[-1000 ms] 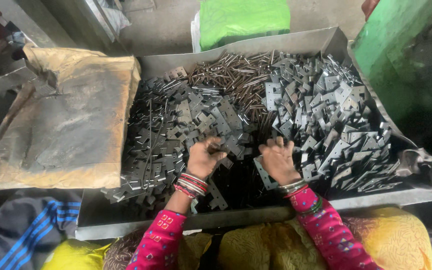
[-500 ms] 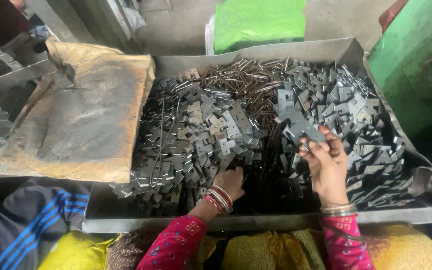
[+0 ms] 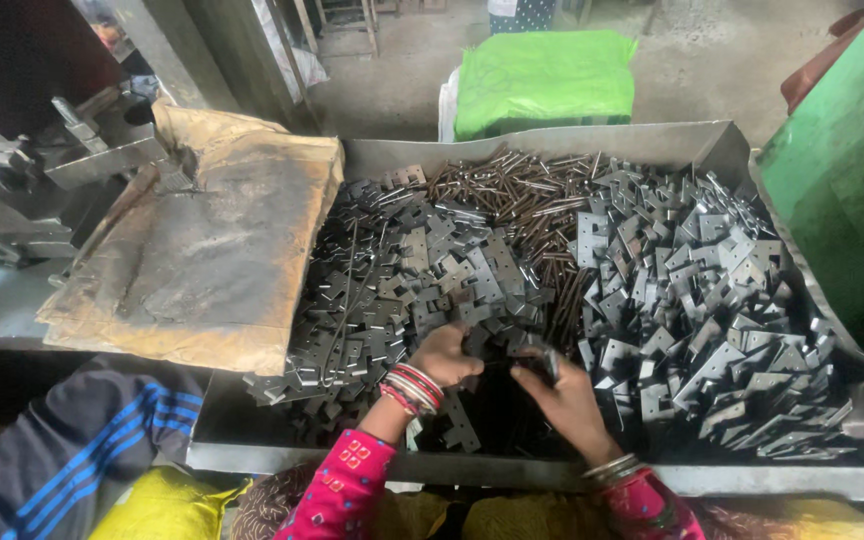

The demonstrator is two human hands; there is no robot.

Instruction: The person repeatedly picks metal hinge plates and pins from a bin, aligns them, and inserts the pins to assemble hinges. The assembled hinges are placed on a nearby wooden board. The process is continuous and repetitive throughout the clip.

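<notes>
Where half a second ago the right hand (image 3: 564,398) reached out over the plates, it has come back beside the left hand (image 3: 444,355); both now close on one metal plate (image 3: 542,362) at the tray's (image 3: 552,470) near edge, suggesting fitting work.

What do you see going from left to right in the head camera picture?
Grey metal machine → dirty brown sack → dark metal plates → thin rods → lighter grey plates → green wall.
</notes>
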